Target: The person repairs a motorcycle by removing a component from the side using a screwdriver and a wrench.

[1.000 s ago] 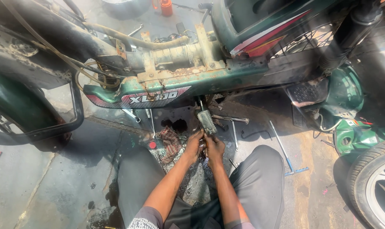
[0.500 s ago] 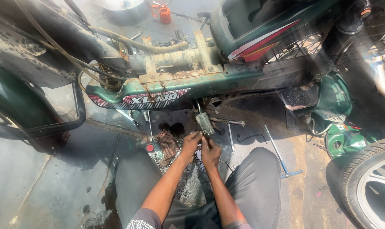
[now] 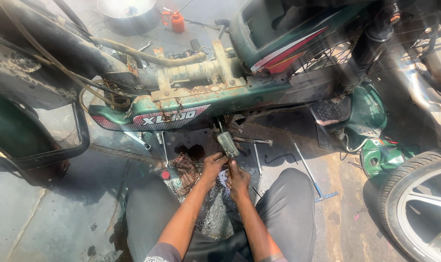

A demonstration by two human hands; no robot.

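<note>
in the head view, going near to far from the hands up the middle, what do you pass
left hand and right hand → grey foot pedal → green frame panel → rusty engine housing → red oil can → metal basin

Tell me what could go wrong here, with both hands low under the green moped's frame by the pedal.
1. Both the left hand and right hand sit close together at the grey pedal; if it gives suddenly, fingers could get pinched.
2. The floor under the wrists looks dark and wet, possibly oily, so grip may slip.
3. Loose tools, such as the long T-handle wrench, lie beside the knee and could be knocked or knelt on.
</note>
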